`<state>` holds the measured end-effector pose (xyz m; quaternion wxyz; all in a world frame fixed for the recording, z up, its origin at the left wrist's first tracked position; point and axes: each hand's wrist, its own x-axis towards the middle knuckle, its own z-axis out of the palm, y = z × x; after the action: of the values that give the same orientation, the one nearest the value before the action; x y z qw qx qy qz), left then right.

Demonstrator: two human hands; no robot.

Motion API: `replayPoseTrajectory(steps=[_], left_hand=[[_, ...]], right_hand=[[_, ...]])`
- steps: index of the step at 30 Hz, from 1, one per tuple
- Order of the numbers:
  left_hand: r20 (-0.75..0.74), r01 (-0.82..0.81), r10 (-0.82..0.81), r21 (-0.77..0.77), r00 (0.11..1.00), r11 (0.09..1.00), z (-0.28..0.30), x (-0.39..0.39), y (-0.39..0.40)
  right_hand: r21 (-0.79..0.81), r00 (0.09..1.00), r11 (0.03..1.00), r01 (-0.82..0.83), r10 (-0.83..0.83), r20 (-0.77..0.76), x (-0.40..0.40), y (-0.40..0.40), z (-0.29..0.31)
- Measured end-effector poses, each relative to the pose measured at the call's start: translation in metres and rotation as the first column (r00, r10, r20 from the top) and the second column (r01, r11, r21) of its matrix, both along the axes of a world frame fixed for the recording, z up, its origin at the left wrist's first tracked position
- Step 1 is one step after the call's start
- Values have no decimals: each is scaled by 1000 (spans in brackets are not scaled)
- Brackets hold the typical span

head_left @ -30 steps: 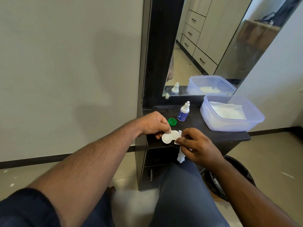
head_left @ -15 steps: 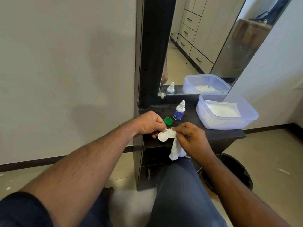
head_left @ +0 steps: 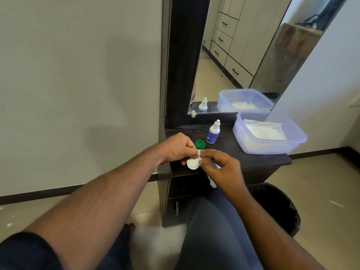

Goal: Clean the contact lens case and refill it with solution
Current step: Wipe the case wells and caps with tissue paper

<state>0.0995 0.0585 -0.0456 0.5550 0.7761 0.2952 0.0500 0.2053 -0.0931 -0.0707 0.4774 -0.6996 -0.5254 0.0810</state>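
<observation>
My left hand (head_left: 178, 148) pinches the white contact lens case (head_left: 193, 163) over the front edge of the dark dresser top (head_left: 259, 158). One round well of the case faces me. My right hand (head_left: 222, 169) holds a white tissue (head_left: 212, 183) and its fingers press the tissue onto the case's other well, which they hide. The tissue's tail hangs below the palm. A green cap (head_left: 200, 144) lies just behind the hands. The solution bottle (head_left: 213, 132), white with a blue label, stands upright further back.
A clear plastic tub (head_left: 272, 147) holding white tissues sits at the right of the dresser top. A mirror (head_left: 243, 55) rises behind it. A black bin (head_left: 280, 209) stands on the floor to the right, below the dresser. My legs are under the hands.
My right hand has shifted up onto the far well of the case with the tissue. The case has turned more upright in my left hand. The view has tilted slightly.
</observation>
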Motion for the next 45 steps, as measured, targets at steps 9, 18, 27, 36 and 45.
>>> replayPoseTrajectory(steps=[9,18,27,36,45], left_hand=[[-11,7,-7,-5,1000,1000,-1,1,1],[60,-63,69,-93,996,994,-3,2,4],[72,-46,58,-158,996,986,0,-1,7],[70,-43,53,-129,996,991,0,-3,5],[91,-54,67,-135,994,989,-1,-4,3]], right_hand=[[20,982,989,146,-143,-127,-3,-5,-3],[137,981,983,119,-137,134,-5,-15,-11],[-5,957,968,251,-247,149,-31,11,-1],[-149,814,969,195,-75,576,-30,9,7],[-185,864,974,131,-21,503,-20,9,10]])
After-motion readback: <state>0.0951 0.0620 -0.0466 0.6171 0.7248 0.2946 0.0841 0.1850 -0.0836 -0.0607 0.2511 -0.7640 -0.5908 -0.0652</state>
